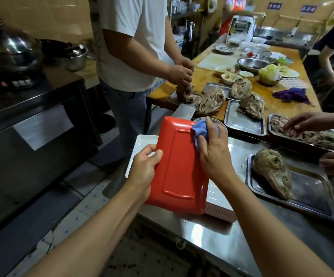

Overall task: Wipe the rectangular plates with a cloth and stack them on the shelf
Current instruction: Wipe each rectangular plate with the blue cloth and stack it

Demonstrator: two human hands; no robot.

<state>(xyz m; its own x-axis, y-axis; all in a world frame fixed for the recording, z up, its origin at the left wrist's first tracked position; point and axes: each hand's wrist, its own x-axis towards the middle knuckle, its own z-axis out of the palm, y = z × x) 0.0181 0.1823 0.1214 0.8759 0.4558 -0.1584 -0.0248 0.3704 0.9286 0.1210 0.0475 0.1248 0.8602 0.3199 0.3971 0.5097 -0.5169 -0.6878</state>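
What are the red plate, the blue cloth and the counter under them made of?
Red plate: probably glossy melamine or plastic, judging by its uniform colour, smooth sheen and moulded foot rim; glazed ceramic can't be ruled out.
Blue cloth: soft fabric, matte and crumpled, bunched under the right hand.
Counter: looks like stainless steel, grey, with dull reflections.

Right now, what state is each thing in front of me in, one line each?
red plate: underside up, tilted, lifted over the stack.
blue cloth: bunched, pressed on the plate's far right corner.
left hand: grips the plate's left edge.
right hand: holds the cloth.
plate stack: on the steel counter.
white plate: flat, behind the red one.
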